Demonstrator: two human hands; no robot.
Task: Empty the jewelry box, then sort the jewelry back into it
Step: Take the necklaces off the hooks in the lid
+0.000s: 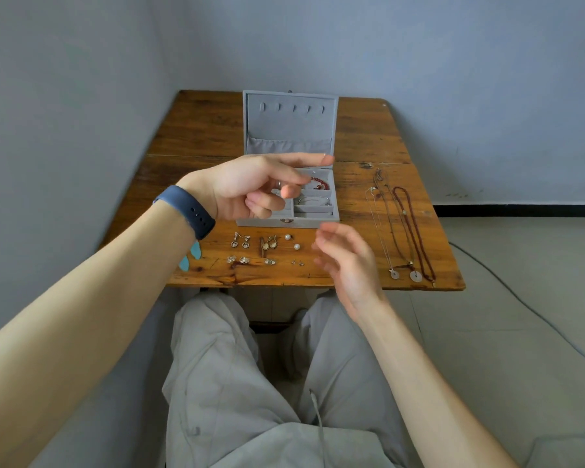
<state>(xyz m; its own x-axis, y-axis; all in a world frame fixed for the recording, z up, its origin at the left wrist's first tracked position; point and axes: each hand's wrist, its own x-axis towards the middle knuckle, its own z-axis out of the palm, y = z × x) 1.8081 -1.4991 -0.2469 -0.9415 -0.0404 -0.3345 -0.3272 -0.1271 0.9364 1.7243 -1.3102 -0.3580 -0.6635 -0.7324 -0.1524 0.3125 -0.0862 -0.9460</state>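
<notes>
L hand over jewelry box.

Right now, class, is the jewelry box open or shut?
Open. The lid stands up behind the jewelry box, and a red bracelet and silver bangle show inside.

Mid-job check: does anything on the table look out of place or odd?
Mostly tidy. Two teal pieces lie at the table's left edge, apart from the earring rows, seemingly overhanging it. The necklaces overlap, and the red one's end reaches the front edge.
</notes>
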